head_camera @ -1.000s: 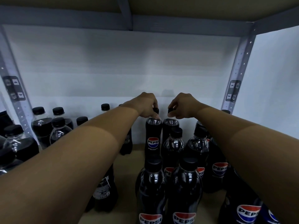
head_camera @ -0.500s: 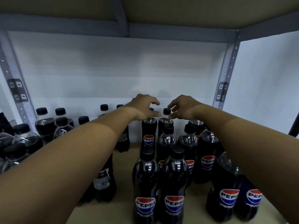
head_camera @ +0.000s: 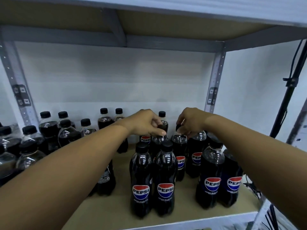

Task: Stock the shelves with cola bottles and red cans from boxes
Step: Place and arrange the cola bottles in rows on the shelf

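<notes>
From the head camera, both arms reached deep over the shelf [head_camera: 106,211]. The left hand [head_camera: 142,123] pinched the cap of a cola bottle [head_camera: 157,141] in the second row — fingers curled over its top. The right hand [head_camera: 189,122] gripped the cap of the neighbouring bottle [head_camera: 179,146] likewise. Holding by the caps probably let each bottle be nudged into line without knocking those in front. Other bottles [head_camera: 49,128] stood grouped at the left — no cans or boxes showed.
</notes>
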